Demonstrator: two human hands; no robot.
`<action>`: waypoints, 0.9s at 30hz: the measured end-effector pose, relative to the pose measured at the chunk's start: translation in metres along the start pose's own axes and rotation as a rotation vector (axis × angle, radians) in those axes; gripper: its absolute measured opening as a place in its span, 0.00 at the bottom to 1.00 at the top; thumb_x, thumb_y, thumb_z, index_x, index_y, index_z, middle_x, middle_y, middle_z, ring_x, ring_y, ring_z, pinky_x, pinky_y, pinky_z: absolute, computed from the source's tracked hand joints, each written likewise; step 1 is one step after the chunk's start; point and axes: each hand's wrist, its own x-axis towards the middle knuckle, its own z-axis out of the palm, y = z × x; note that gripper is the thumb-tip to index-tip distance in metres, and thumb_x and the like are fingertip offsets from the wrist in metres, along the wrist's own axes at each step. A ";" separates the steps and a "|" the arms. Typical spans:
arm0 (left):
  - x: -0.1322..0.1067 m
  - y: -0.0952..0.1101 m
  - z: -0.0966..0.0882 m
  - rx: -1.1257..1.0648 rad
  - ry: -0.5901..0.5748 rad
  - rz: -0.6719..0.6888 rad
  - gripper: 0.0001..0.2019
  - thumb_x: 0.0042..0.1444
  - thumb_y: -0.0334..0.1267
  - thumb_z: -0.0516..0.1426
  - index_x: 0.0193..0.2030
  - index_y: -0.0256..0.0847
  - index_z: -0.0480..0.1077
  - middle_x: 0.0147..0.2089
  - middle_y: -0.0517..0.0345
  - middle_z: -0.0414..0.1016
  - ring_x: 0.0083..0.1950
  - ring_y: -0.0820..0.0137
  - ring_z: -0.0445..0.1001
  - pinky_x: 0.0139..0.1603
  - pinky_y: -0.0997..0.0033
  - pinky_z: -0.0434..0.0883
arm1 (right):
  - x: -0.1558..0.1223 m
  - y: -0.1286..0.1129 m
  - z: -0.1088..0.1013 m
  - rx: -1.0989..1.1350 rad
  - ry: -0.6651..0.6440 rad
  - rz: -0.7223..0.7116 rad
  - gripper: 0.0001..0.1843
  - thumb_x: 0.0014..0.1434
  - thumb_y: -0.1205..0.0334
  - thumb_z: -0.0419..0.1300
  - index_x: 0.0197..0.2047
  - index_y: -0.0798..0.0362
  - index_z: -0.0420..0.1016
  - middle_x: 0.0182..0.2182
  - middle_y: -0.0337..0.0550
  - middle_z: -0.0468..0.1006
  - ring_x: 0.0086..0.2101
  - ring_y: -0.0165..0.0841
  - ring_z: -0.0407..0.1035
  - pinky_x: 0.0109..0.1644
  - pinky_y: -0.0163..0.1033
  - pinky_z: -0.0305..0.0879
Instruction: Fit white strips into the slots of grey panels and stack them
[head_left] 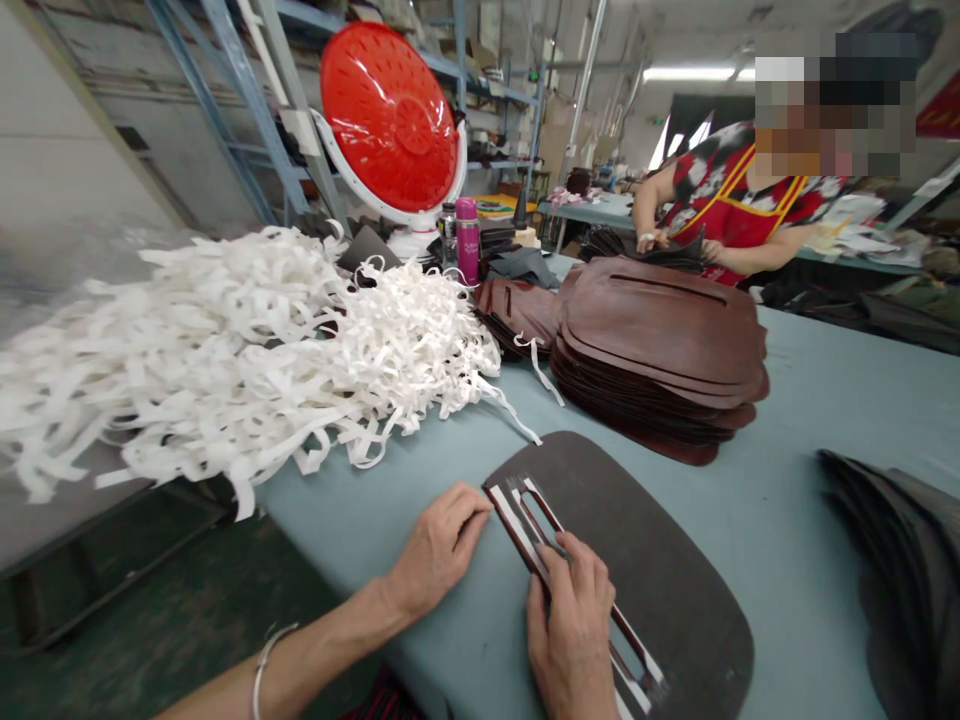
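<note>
A dark brown leather panel (645, 570) with a long slot lies flat on the blue-grey table (817, 400) in front of me. White tape strips (517, 520) line the slot's edges. My left hand (435, 550) rests beside the panel's near left end, fingers stretched flat, fingertips touching the slot's end. My right hand (574, 625) lies on the panel over the slot, fingers pressed down on the taped edge. Neither hand grips anything.
A big heap of white tape strips (225, 350) covers the table's left. A stack of brown leather panels (660, 350) stands beyond. Dark pieces (900, 560) lie at right. A red fan (390, 120) and pink bottle (467, 238) stand behind. Another person (735, 210) works across the table.
</note>
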 end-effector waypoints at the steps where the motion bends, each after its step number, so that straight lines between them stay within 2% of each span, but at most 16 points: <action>1: -0.003 0.003 0.004 -0.011 0.048 -0.085 0.11 0.67 0.36 0.46 0.42 0.41 0.69 0.41 0.54 0.72 0.44 0.68 0.71 0.48 0.64 0.70 | 0.000 0.001 0.000 -0.007 0.024 0.024 0.13 0.60 0.67 0.53 0.49 0.55 0.67 0.50 0.56 0.66 0.49 0.48 0.60 0.47 0.54 0.61; 2: -0.006 0.007 0.008 -0.012 0.058 -0.150 0.10 0.66 0.37 0.46 0.41 0.41 0.68 0.39 0.55 0.72 0.41 0.68 0.71 0.46 0.64 0.70 | 0.000 0.001 0.001 -0.011 0.031 0.043 0.12 0.60 0.66 0.53 0.48 0.55 0.67 0.49 0.56 0.67 0.48 0.48 0.60 0.46 0.54 0.61; 4: -0.014 0.018 0.017 -0.008 0.002 -0.203 0.07 0.65 0.37 0.48 0.42 0.43 0.67 0.38 0.57 0.71 0.39 0.67 0.71 0.43 0.64 0.70 | 0.000 -0.002 0.004 -0.017 0.016 0.087 0.10 0.60 0.66 0.53 0.46 0.54 0.67 0.46 0.54 0.69 0.45 0.47 0.62 0.42 0.52 0.62; 7: -0.022 0.037 0.029 0.016 -0.078 -0.141 0.08 0.62 0.36 0.51 0.47 0.44 0.67 0.44 0.54 0.70 0.45 0.64 0.70 0.48 0.60 0.70 | 0.000 -0.012 0.003 0.003 0.007 0.128 0.12 0.58 0.70 0.51 0.45 0.53 0.68 0.44 0.53 0.70 0.42 0.45 0.64 0.39 0.49 0.63; 11: -0.014 0.047 0.039 0.103 -0.096 -0.043 0.15 0.57 0.36 0.56 0.52 0.43 0.64 0.55 0.49 0.66 0.56 0.58 0.64 0.57 0.49 0.67 | 0.000 -0.013 -0.015 0.224 -0.055 0.085 0.17 0.56 0.75 0.48 0.46 0.51 0.66 0.38 0.46 0.73 0.37 0.37 0.67 0.38 0.40 0.65; 13: -0.004 0.044 0.039 0.103 -0.159 0.025 0.22 0.52 0.33 0.59 0.54 0.42 0.62 0.59 0.48 0.63 0.60 0.56 0.61 0.61 0.47 0.63 | 0.000 0.002 -0.029 0.183 -0.041 0.062 0.14 0.59 0.72 0.48 0.44 0.50 0.67 0.37 0.45 0.73 0.38 0.36 0.68 0.40 0.41 0.65; 15: 0.009 0.039 0.037 0.071 -0.252 0.124 0.27 0.48 0.29 0.58 0.57 0.43 0.60 0.61 0.48 0.60 0.64 0.58 0.57 0.65 0.49 0.60 | -0.004 0.026 -0.042 -0.026 0.041 0.036 0.10 0.60 0.66 0.51 0.44 0.49 0.69 0.41 0.47 0.74 0.42 0.41 0.67 0.44 0.46 0.63; 17: 0.025 0.035 0.034 0.033 -0.365 0.240 0.29 0.47 0.26 0.56 0.58 0.44 0.59 0.63 0.49 0.59 0.66 0.61 0.55 0.67 0.54 0.58 | -0.013 0.049 -0.052 -0.217 0.105 0.008 0.11 0.61 0.62 0.51 0.46 0.50 0.70 0.45 0.50 0.73 0.45 0.45 0.66 0.45 0.49 0.61; 19: 0.043 0.033 0.031 0.007 -0.465 0.361 0.29 0.47 0.24 0.55 0.57 0.44 0.60 0.62 0.51 0.60 0.66 0.64 0.56 0.67 0.58 0.59 | -0.029 0.061 -0.055 -0.302 0.109 -0.003 0.12 0.61 0.61 0.52 0.46 0.51 0.71 0.42 0.52 0.73 0.42 0.45 0.67 0.41 0.48 0.62; 21: 0.062 0.035 0.031 0.032 -0.498 0.449 0.27 0.47 0.21 0.53 0.55 0.45 0.61 0.60 0.53 0.62 0.64 0.64 0.59 0.66 0.59 0.60 | -0.047 0.054 -0.051 -0.315 0.090 -0.021 0.11 0.59 0.61 0.53 0.44 0.52 0.72 0.37 0.51 0.73 0.37 0.42 0.67 0.37 0.45 0.62; 23: 0.076 0.039 0.036 0.094 -0.501 0.515 0.25 0.48 0.19 0.50 0.52 0.44 0.63 0.56 0.54 0.65 0.59 0.65 0.63 0.63 0.58 0.62 | -0.063 0.033 -0.043 -0.253 0.071 -0.023 0.08 0.57 0.61 0.56 0.40 0.51 0.72 0.32 0.47 0.72 0.32 0.38 0.67 0.32 0.41 0.61; 25: 0.082 0.045 0.045 0.152 -0.520 0.550 0.22 0.51 0.17 0.47 0.48 0.43 0.65 0.50 0.54 0.68 0.54 0.66 0.67 0.59 0.60 0.64 | -0.071 0.007 -0.037 -0.111 0.077 -0.039 0.04 0.57 0.58 0.58 0.33 0.48 0.71 0.28 0.42 0.71 0.28 0.35 0.65 0.28 0.38 0.58; 27: 0.081 0.051 0.055 0.190 -0.538 0.552 0.20 0.53 0.17 0.45 0.45 0.41 0.66 0.47 0.54 0.69 0.51 0.67 0.68 0.56 0.62 0.66 | -0.068 -0.009 -0.042 0.052 0.076 -0.032 0.08 0.59 0.56 0.56 0.29 0.48 0.69 0.26 0.39 0.71 0.27 0.33 0.64 0.28 0.38 0.58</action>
